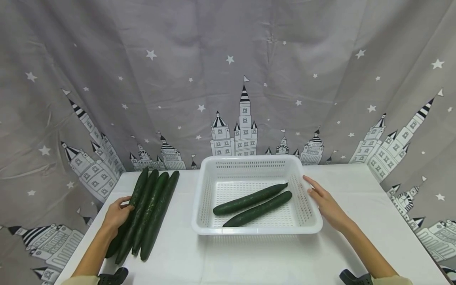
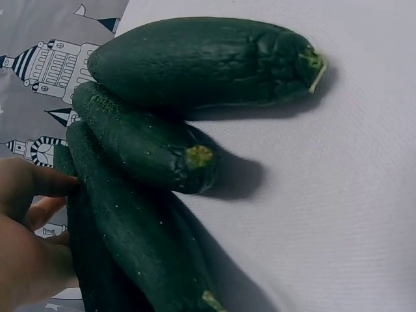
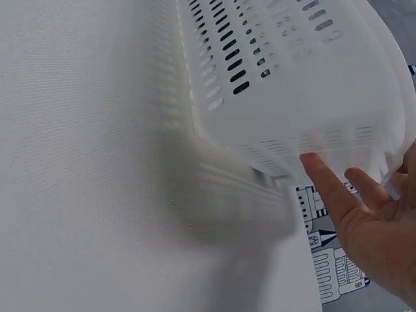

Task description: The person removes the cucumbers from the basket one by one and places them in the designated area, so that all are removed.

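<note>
Several long dark-green cucumbers lie side by side on the white table at the left. My left hand holds the outermost cucumber at its left side, thumb over its top; part of the grip is hidden in the left wrist view, where the hand is at the left edge. A white perforated plastic basket stands in the middle, with two cucumbers lying slanted inside. My right hand touches the basket's right side; its extended fingers meet the outer wall below the rim in the right wrist view.
A white cloth covers the table. Behind it and at both sides hangs a grey curtain printed with castles and stars. Dark straps sit at the wrists.
</note>
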Demonstrator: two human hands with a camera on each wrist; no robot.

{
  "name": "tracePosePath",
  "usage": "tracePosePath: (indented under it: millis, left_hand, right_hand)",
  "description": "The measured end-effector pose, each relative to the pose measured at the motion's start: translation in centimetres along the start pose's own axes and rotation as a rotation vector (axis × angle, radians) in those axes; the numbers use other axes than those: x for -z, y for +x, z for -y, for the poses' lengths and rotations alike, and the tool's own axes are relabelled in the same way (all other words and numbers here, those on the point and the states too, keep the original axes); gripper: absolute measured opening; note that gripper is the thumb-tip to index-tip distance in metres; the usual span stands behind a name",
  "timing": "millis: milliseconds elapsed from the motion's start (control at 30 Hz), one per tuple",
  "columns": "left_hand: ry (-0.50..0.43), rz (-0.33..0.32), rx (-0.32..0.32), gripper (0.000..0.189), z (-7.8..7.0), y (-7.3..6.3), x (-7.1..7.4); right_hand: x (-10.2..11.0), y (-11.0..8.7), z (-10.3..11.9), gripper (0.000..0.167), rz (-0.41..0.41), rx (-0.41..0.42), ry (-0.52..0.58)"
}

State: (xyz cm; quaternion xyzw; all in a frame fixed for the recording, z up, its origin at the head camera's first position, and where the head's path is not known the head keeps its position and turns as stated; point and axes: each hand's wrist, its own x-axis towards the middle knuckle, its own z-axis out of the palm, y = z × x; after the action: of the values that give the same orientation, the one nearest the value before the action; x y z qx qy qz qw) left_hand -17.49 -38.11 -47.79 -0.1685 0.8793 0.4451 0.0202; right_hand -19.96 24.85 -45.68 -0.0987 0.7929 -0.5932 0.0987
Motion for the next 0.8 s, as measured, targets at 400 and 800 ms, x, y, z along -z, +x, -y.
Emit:
tracePosePath:
  millis: [400,800]
  left_hand:
    - [-0.006,0.003,0.000,0.054,0.0,-0.4,-0.2]
    - [-0.004,0.053,-0.017,0.054,0.8,-0.4,0.7]
  right_hand:
    - [0.2,-0.1,0.0,0.058,0.006,0.000,0.010]
    - [0.1,-0.1,0.2,0.058,0.013,-0.004,0.011]
